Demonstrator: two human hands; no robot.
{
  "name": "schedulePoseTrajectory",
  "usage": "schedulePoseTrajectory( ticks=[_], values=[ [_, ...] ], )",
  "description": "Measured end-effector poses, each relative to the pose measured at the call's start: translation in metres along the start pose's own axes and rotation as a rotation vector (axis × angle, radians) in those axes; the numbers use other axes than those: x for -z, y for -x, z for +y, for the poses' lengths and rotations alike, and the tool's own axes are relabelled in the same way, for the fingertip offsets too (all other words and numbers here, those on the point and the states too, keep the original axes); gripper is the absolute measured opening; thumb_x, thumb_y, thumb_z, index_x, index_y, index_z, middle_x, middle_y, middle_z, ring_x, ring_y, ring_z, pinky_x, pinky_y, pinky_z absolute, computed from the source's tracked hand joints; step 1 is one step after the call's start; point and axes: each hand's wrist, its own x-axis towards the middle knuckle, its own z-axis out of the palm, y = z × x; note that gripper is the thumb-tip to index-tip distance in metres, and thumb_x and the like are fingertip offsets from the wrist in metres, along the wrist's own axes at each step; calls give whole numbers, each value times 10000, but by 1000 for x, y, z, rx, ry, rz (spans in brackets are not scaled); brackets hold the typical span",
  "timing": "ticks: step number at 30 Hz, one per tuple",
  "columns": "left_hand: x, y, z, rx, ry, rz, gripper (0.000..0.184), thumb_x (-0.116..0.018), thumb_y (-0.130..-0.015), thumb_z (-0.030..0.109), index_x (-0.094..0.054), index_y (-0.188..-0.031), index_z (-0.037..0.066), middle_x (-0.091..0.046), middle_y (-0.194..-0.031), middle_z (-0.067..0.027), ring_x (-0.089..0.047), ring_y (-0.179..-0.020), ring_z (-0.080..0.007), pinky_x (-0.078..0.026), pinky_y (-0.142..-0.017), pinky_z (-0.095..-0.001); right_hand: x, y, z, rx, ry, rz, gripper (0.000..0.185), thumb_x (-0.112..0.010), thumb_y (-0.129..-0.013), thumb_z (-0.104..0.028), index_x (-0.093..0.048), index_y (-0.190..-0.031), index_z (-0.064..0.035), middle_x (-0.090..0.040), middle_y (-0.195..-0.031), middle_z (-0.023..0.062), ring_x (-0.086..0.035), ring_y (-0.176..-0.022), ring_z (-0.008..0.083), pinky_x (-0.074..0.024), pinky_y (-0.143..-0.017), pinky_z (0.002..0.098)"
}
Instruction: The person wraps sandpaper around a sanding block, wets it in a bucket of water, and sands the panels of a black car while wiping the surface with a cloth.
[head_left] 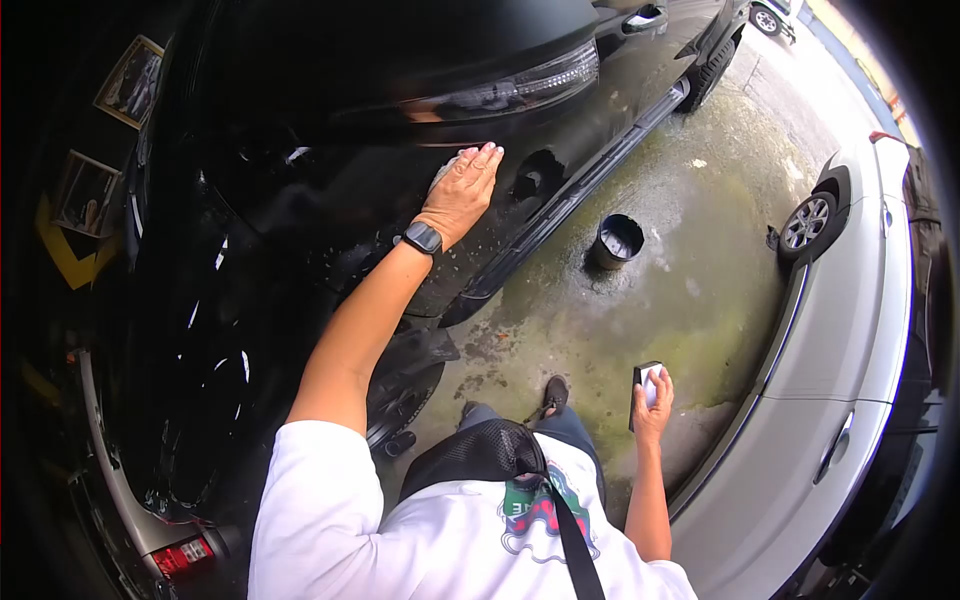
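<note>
My left hand [464, 195], with a dark watch [422, 237] on the wrist, is pressed flat against the side of a black car [380, 190], just under its mirror [540, 85]. Its fingers lie together over a pale cloth or sponge [441, 174], mostly hidden by the hand. Low on the right, my right hand [653, 405] grips a block [646, 385] with a white face and a black edge, held away from both cars.
On the wet ground [680, 240] stands a black bucket [619, 241]. The black car's side step [590, 185] runs beside it. A white car [830, 340] lines the right side. Framed pictures [131, 82] are at the far left.
</note>
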Motion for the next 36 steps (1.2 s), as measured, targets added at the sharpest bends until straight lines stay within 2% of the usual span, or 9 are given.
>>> schedulePoseTrajectory(
  ticks=[8,17,20,22,25,26,27,30,36],
  values=[
    [71,122,-9,282,5,-84,449,-594,-1008,206,-630,-1439,85,-566,-1563,-31,-469,-1494,-211,-273,-1286,-400,47,-43,51,-72,-33,-11,398,-783,-918,-114,-689,-1305,-122,-546,-1522,178,-499,-1411,353,-406,-1162,456],
    [123,213,9,488,3,-196,464,-521,-1022,149,-601,-1475,90,-529,-1601,-13,-440,-1515,-221,-247,-1291,-406,-15,-89,-10,237,-73,-275,405,-782,-904,-141,-686,-1296,-109,-539,-1520,176,-514,-1360,374,-422,-1141,455],
    [136,213,11,515,78,-189,443,-571,-990,127,-638,-1426,86,-575,-1551,-13,-497,-1461,-226,-320,-1245,-398,-18,-101,-20,269,-64,-322,410,-785,-898,-157,-686,-1293,-103,-534,-1523,177,-513,-1358,383,-426,-1137,457],
    [147,202,17,565,185,-76,424,-629,-957,102,-670,-1378,98,-628,-1473,-22,-581,-1330,-230,-428,-1118,-385,-19,-105,-16,290,-60,-329,412,-786,-897,-158,-685,-1292,-100,-535,-1522,178,-512,-1360,384,-426,-1137,458],
    [160,182,24,607,206,-119,435,-665,-943,93,-669,-1377,120,-633,-1444,-12,-611,-1221,-225,-473,-985,-378,-21,-110,-14,307,-49,-355,422,-787,-896,-163,-678,-1299,-95,-536,-1517,181,-505,-1370,387,-422,-1140,460],
    [158,177,26,639,250,-136,559,-658,-955,83,-567,-1504,138,-516,-1582,-45,-632,-1092,-238,-487,-905,-374,-21,-112,-14,302,-53,-364,426,-788,-897,-165,-678,-1302,-98,-536,-1514,186,-502,-1373,390,-417,-1144,461],
    [160,172,29,656,246,-142,559,-658,-955,83,-567,-1504,138,-516,-1582,-45,-632,-1092,-238,-487,-905,-374,-20,-112,-14,296,-56,-374,430,-790,-897,-167,-677,-1306,-100,-536,-1511,192,-499,-1376,392,-412,-1148,461],
    [160,167,36,786,280,-355,957,-645,-818,-43,-276,-1682,142,-175,-1768,-139,-588,-785,-236,-500,-784,-368,-19,-115,-18,318,-70,-395,435,-793,-906,-177,-666,-1314,-100,-533,-1507,205,-489,-1390,399,-398,-1157,467],
    [147,181,56,897,158,-493,950,-673,-809,-6,-296,-1672,115,-138,-1777,-143,-614,-747,-247,-521,-738,-371,-25,-114,-27,325,-79,-375,487,-792,-918,-185,-629,-1371,-112,-517,-1521,199,-475,-1410,395,-393,-1160,475]
  ],
)
